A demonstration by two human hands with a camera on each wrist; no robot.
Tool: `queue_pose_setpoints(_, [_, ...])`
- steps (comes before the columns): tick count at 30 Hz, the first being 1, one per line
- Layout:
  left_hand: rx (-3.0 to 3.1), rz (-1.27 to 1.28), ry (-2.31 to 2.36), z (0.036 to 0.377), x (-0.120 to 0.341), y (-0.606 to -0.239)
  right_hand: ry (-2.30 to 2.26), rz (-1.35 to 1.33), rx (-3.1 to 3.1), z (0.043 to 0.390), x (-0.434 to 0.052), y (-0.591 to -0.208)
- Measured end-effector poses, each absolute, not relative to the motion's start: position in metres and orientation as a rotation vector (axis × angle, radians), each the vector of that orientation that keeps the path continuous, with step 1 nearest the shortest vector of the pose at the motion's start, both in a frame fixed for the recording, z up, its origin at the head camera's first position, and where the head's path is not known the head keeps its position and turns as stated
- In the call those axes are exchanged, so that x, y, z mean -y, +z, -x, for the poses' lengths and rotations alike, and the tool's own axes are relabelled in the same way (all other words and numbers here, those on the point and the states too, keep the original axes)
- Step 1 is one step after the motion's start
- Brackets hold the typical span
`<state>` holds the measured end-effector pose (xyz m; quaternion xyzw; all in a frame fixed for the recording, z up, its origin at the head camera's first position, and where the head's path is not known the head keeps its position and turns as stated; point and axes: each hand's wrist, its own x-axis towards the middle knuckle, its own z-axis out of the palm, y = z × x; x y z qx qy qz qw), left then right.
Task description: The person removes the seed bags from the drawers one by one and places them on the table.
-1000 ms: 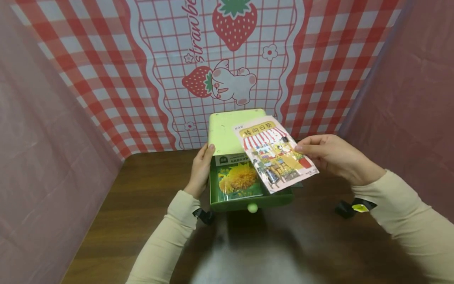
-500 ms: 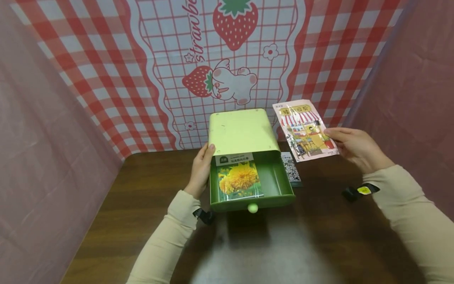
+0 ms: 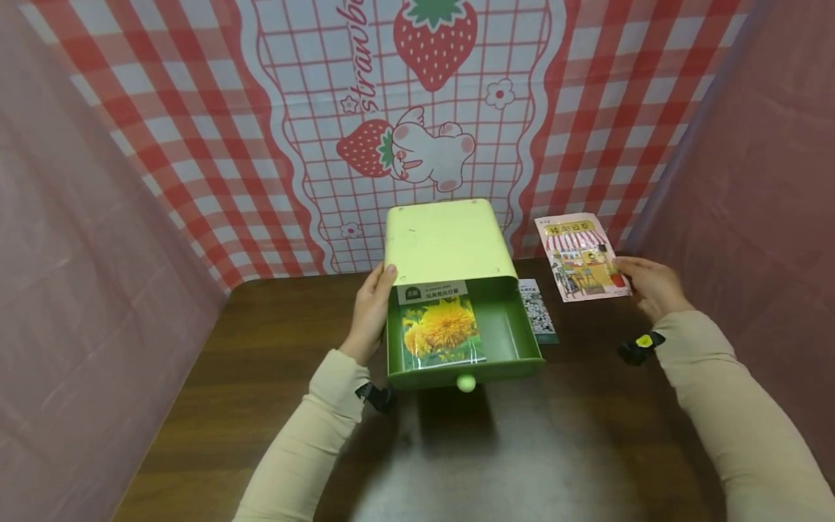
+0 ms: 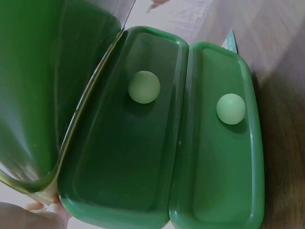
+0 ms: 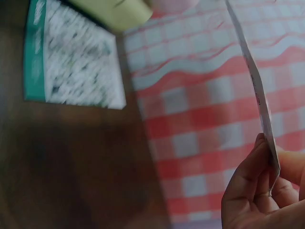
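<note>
A light green mini drawer cabinet (image 3: 450, 243) stands on the table, its top drawer (image 3: 514, 337) pulled out. In that drawer lies a seed packet with yellow flowers (image 3: 440, 330). My left hand (image 3: 367, 319) grips the cabinet's left side, thumb at the front edge of the top. Off to the right, my right hand (image 3: 654, 288) pinches a pink seed packet (image 3: 580, 257) by its right edge. The right wrist view shows this pink packet (image 5: 259, 95) nearly edge-on between thumb and fingers. Two lower drawer fronts (image 4: 126, 167) with round knobs (image 4: 144, 87) show in the left wrist view.
Against the cabinet's right side, a packet with white flowers (image 3: 538, 312) lies on the brown wooden table (image 3: 274, 348). A red-and-white checked strawberry cloth (image 3: 293, 145) hangs behind. Pink curtains (image 3: 737, 181) close off both sides.
The pink packet has moved from above the open drawer out to the right, then lower beside the cabinet. This uncovered the drawer and the white-flower packet. My left hand stays put.
</note>
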<state>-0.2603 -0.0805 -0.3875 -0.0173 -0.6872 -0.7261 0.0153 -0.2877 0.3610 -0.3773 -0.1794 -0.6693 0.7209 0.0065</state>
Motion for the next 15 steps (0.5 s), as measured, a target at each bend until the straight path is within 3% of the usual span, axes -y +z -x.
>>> queue_pose_setpoints(15, [2.185,0.025,-2.182,0.261,0.081,-0.388,1.905,0.816,2.305,0.299,-0.382,-0.444])
